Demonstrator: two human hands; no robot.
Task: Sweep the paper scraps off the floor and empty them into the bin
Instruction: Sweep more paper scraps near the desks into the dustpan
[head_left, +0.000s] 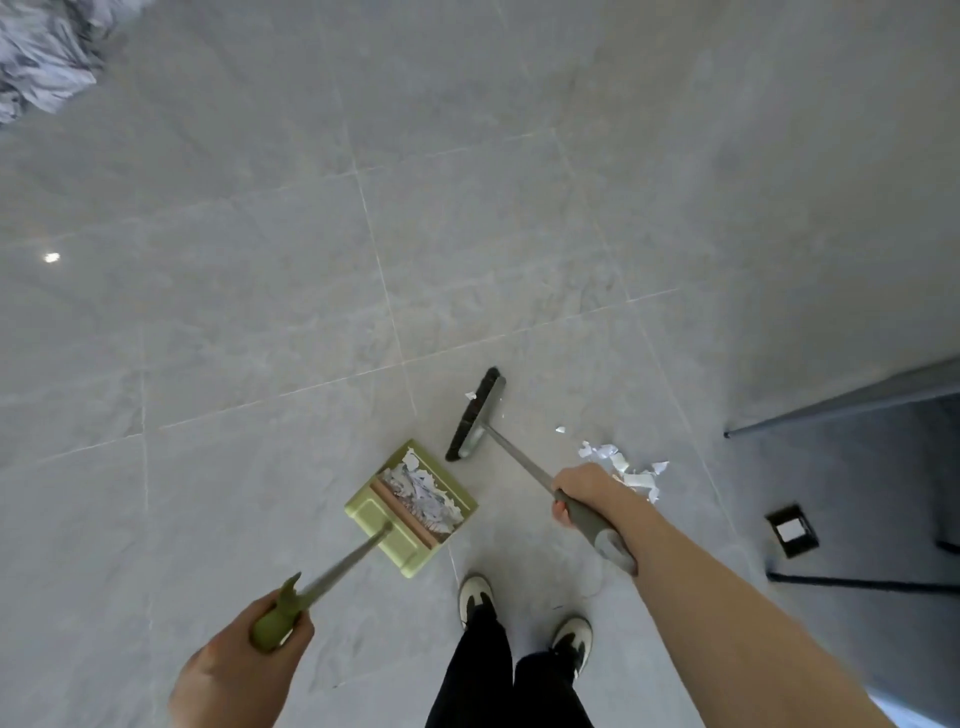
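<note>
The left hand (244, 660) curls its fingers around the green grip of a long-handled dustpan (413, 506). The metal shaft runs forward and to the right from that hand down to the green pan, which sits on the grey tiled floor (260, 312) ahead of the hand. A heap of torn paper scraps (423, 493) lies inside the pan.

The right hand (582, 493) wraps around the grey grip of a broom (475, 415). Its shaft slants forward and to the left from that hand to the dark brush head, which rests on the floor just beyond the open mouth of the pan, a little apart from it. One small scrap lies against the far side of the bristles.

More loose scraps (623, 465) lie on the tiles just to the right of the right hand, close beside its knuckles, with one tiny piece slightly farther forward.

Between and below the two hands stand two black-and-white shoes (519, 623) under black trousers. Far ahead of the left hand, at the upper corner, lies a bundle of striped cloth (41, 57). To the right of the right forearm are dark metal furniture legs (831, 410) and a small black square frame (792, 530) on the floor.
</note>
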